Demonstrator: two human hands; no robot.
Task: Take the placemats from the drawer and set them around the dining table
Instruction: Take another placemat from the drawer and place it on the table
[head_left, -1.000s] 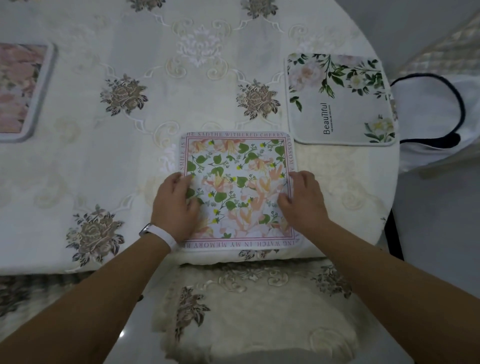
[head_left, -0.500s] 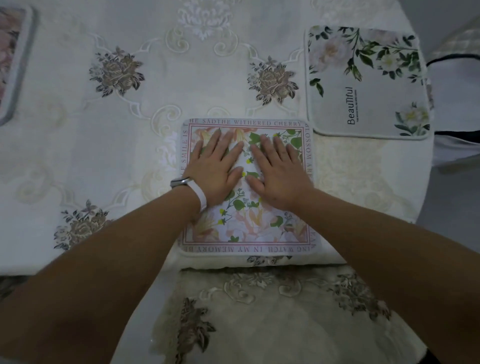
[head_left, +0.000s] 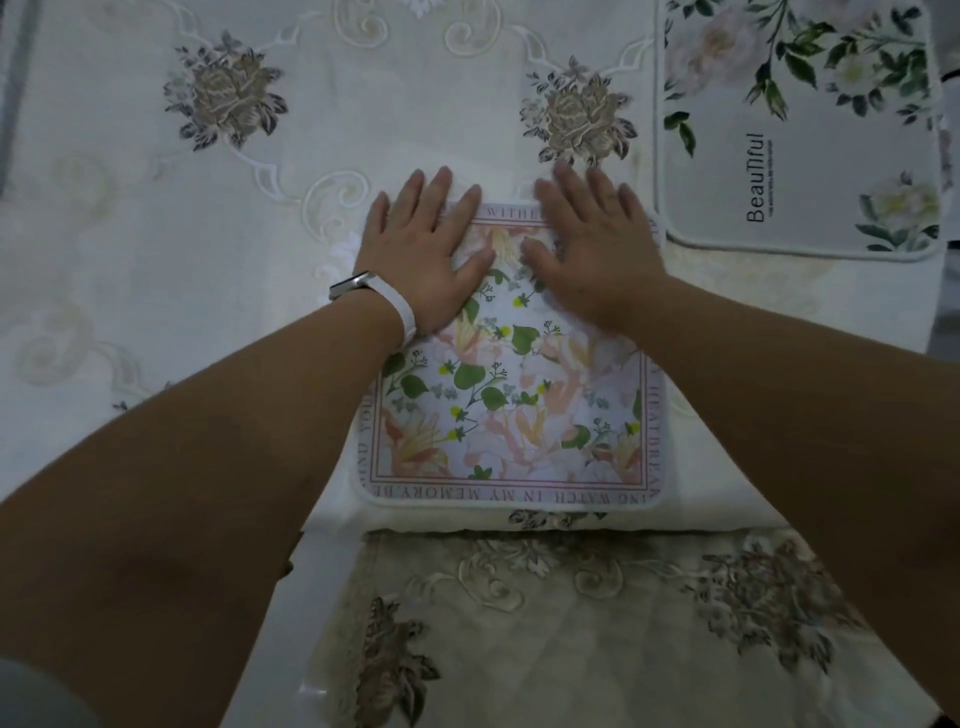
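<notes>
- Head view: the floral placemat (head_left: 509, 405) lies flat on the table (head_left: 208, 270). Its near edge sits just at the table's near edge, above a chair cushion (head_left: 571, 623).
- On its far part the left hand (head_left: 423, 249) and the right hand (head_left: 597, 249) lie flat, with fingers straight and grasping nothing. The fingertips reach past the far edge.
- At far right a second placemat (head_left: 831, 156), printed "Beautiful", lies close to the first one's corner but apart from it.
- To the left, a wide stretch of embroidered tablecloth (head_left: 130, 338) runs to the frame's border.
</notes>
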